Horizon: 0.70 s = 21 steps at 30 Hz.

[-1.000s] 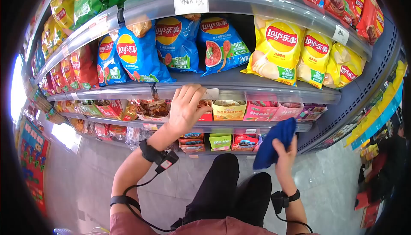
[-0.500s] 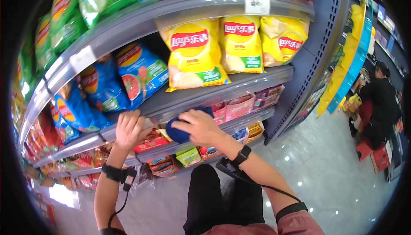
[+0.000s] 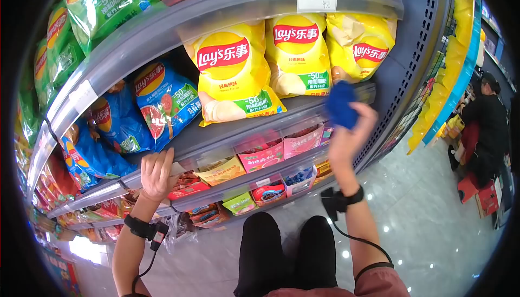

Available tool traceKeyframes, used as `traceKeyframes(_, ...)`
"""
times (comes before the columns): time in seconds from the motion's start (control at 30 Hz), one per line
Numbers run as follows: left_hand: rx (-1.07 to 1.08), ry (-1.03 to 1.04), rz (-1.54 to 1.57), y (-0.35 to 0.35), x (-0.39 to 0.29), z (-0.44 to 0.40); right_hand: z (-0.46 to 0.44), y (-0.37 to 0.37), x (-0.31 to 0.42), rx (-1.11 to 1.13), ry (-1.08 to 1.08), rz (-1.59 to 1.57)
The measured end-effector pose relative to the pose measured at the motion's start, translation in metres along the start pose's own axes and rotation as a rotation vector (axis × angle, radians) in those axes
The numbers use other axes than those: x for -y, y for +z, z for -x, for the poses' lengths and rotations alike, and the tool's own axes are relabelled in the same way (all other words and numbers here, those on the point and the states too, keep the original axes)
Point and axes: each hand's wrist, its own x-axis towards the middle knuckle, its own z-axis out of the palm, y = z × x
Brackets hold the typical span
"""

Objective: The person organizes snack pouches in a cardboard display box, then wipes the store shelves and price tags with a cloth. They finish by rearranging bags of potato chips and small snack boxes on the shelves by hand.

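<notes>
My right hand (image 3: pixel 351 141) grips a dark blue cloth (image 3: pixel 341 106), blurred by motion, near the right end of the middle shelf. The cloth is just below the rightmost yellow chip bag (image 3: pixel 358 48); whether they touch I cannot tell. My left hand (image 3: pixel 157 177) has its fingers curled over the front shelf edge (image 3: pixel 216 154), below the blue chip bags (image 3: pixel 165 102). Two other yellow chip bags, a large one (image 3: pixel 230 75) and a narrower one (image 3: pixel 297 53), stand upright between my hands' positions.
Small snack boxes, including a pink box (image 3: pixel 261 156), fill the lower shelf. Green chip bags (image 3: pixel 108 10) are at upper left. A person in dark clothes (image 3: pixel 485 129) crouches in the aisle at right, beside red boxes (image 3: pixel 485 199). A perforated shelf post (image 3: pixel 417 42) bounds the right side.
My right hand has moved right and up along the shelf with the blue cloth, uncovering the snack boxes. My left hand has stayed at the shelf edge, shifting only slightly.
</notes>
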Motion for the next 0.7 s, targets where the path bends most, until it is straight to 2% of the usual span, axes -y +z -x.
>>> traceKeyframes(0.03, -0.015, -0.003, -0.007, 0.002, 0.000, 0.000, 0.002, 0.015, 0.002, 0.233, -0.041, 0.017)
traceKeyframes(0.1, -0.027, 0.005, -0.016, 0.007, 0.002, 0.003, 0.013, 0.030, -0.002, 0.249, -0.310, 0.270)
traceKeyframes(0.37, -0.061, -0.199, -0.098, 0.023, -0.022, -0.002, 0.010, 0.024, -0.026, 0.267, -0.415, 0.237)
traceKeyframes(0.63, -0.155, -0.209, -0.265, 0.039, -0.022, 0.001, 0.009, 0.024, -0.034, 0.257, -0.505, 0.258)
traceKeyframes(0.7, -0.260, -0.202, -0.292, 0.036, -0.026, -0.008, 0.001, 0.015, -0.038, 0.290, -0.479, 0.276)
